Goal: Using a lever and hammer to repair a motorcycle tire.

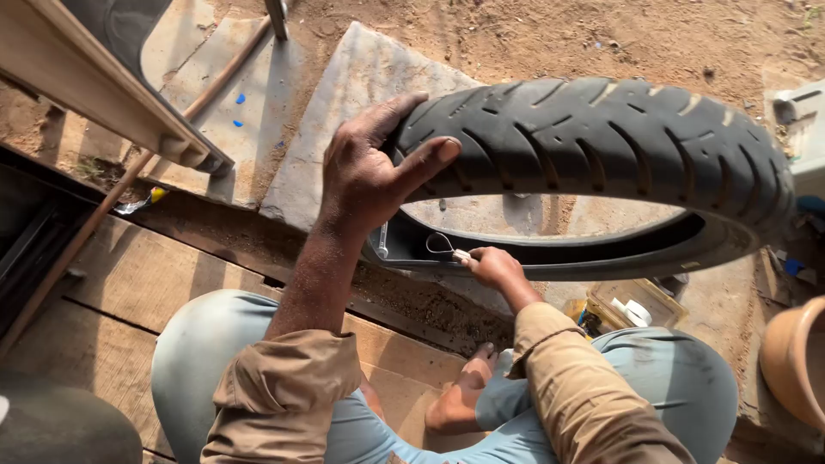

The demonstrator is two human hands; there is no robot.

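A black motorcycle tyre (pixel 601 137) with grooved tread is held up on edge in front of my knees. My left hand (pixel 369 172) grips its left end, thumb across the tread. Lower down, my right hand (pixel 491 265) reaches into the tyre's opening and pinches a small tool with a thin wire loop (pixel 443 247) against the inner rim. My bare foot (pixel 460 395) rests on the wooden boards between my legs.
A flat stone slab (pixel 344 103) lies on sandy ground behind the tyre. Wooden planks (pixel 137 275) run under my knees. A small open box of bits (pixel 627 305) sits by my right knee, a clay pot (pixel 795 357) at the right edge, a metal frame (pixel 112 94) upper left.
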